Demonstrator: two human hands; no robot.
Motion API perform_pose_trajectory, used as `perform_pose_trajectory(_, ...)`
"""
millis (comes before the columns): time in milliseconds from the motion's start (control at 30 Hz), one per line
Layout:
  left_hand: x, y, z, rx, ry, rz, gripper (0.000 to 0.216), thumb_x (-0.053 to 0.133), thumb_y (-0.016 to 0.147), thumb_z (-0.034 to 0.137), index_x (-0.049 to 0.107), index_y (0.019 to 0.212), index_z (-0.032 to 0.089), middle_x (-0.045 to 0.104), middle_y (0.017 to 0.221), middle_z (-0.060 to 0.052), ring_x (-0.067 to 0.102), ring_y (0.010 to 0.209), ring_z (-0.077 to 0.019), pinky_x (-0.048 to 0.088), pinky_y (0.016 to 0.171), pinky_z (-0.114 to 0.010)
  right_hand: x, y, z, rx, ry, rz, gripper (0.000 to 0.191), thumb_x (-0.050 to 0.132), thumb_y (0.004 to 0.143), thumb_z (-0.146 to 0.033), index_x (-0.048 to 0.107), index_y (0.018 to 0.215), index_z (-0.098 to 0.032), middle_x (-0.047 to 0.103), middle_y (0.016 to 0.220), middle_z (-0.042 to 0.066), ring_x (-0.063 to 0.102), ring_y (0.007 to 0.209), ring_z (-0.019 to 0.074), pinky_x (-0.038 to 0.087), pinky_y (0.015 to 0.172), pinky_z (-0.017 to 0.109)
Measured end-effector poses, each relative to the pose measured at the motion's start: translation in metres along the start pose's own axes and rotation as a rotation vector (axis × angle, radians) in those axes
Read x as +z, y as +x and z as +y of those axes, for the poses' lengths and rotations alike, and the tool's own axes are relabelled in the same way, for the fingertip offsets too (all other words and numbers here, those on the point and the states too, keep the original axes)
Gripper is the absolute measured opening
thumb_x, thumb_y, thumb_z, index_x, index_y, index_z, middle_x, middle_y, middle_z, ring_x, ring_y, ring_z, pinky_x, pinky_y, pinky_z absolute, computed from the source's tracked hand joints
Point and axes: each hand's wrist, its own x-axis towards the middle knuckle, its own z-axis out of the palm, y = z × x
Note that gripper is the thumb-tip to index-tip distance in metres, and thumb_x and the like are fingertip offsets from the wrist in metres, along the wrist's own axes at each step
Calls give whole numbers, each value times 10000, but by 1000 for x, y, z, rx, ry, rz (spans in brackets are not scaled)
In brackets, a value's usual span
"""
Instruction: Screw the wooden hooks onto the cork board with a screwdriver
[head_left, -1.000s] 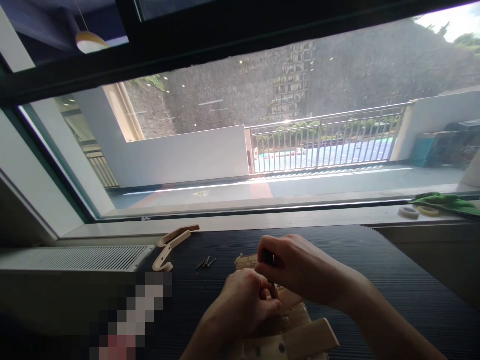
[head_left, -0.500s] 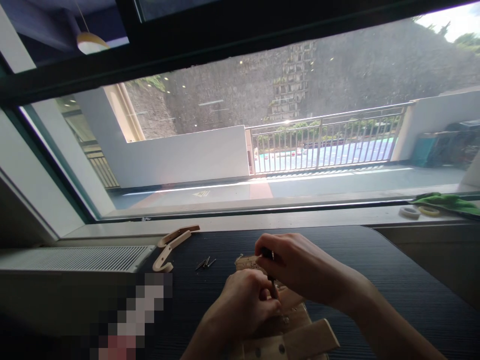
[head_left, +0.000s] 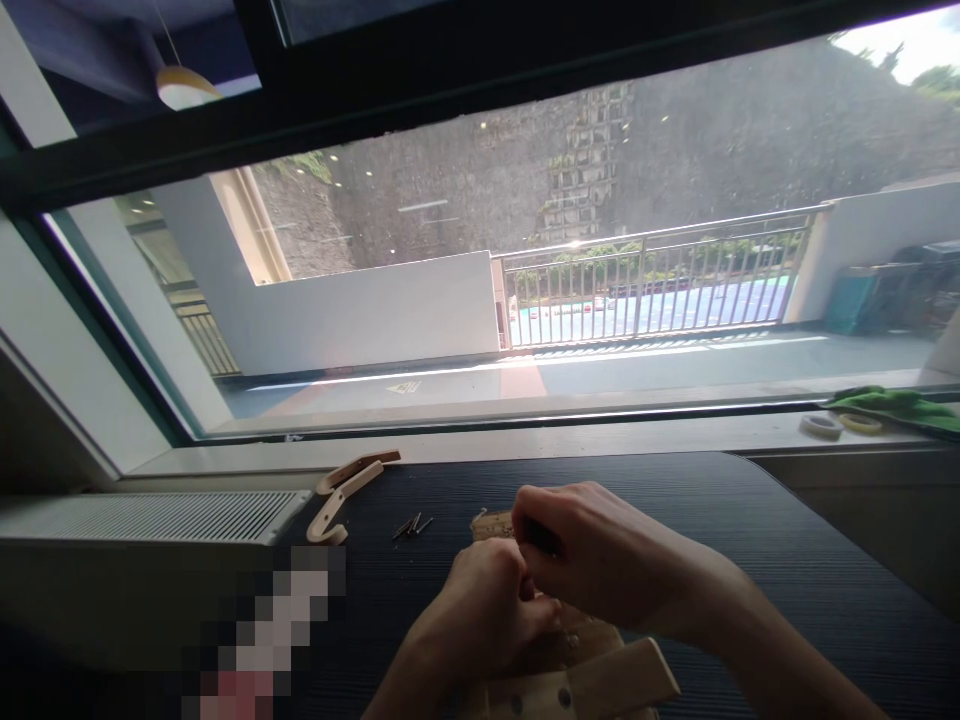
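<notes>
My right hand [head_left: 592,535] is closed around the dark handle of a screwdriver [head_left: 538,538]; its shaft is hidden behind my fingers. Just left of it and touching, my left hand [head_left: 495,600] is closed with its fingers pinched low over the work. What those fingers hold is hidden. Beneath both hands lies a wooden board [head_left: 491,524] with small holes and wood crumbs on it. A pale wooden piece [head_left: 611,680] with two dark round spots lies across the board's near end.
Two curved wooden hooks [head_left: 341,500] lie at the left edge of the dark table [head_left: 720,510]. Several screws [head_left: 411,527] rest between them and the board. Tape rolls [head_left: 821,427] and a green cloth [head_left: 892,403] are on the windowsill. A radiator [head_left: 187,515] stands left.
My right hand has lowered and turned on the screwdriver, so the shaft that showed before is now covered. My left hand stays in place.
</notes>
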Motion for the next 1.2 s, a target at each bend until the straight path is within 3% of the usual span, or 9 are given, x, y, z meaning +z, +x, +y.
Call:
perform_pose_trajectory(167,4,0,-4,20,1,0,176,605,700,335,651,723,166,653,689,2,549,607,-130,340,534,-217,6,3,-1,-5,-22,21,83,472,786,-145,461,724,-199,415,534,-77,232,495,70,163,480,249)
perform_pose_trajectory(367,2,-2,1,-8,3,-17,222,590,722,372,645,677,162,631,646,11,528,573,-110,290,487,-210,3,4,7,30,47,-35,65,469,818,-193,489,757,-205,532,613,-58,346,533,67,219,495,222)
perform_pose_trajectory(667,-14,0,18,-32,61,-86,203,585,702,346,684,641,179,610,572,19,520,543,-108,282,477,-209,-5,2,8,39,69,1,93,483,792,-156,481,704,-186,515,697,-41,392,601,74,281,547,214)
perform_pose_trajectory(833,-21,11,23,58,153,-138,153,617,658,316,715,709,210,670,671,15,568,616,-134,328,513,-207,-10,-1,11,61,111,-25,62,508,764,-155,506,711,-187,532,767,-24,438,658,91,317,588,222)
perform_pose_trajectory(967,-14,18,18,110,164,-168,154,639,620,301,714,726,219,679,698,22,574,624,-136,342,518,-205,-10,-2,14,70,126,-21,62,506,758,-150,531,723,-195,548,777,-10,462,678,111,335,596,234)
perform_pose_trajectory(1200,-3,9,9,1,28,-115,157,593,644,309,688,718,207,630,645,27,553,593,-113,316,475,-188,-7,-3,15,50,120,12,80,518,754,-149,514,692,-199,565,704,-6,462,628,114,324,552,236)
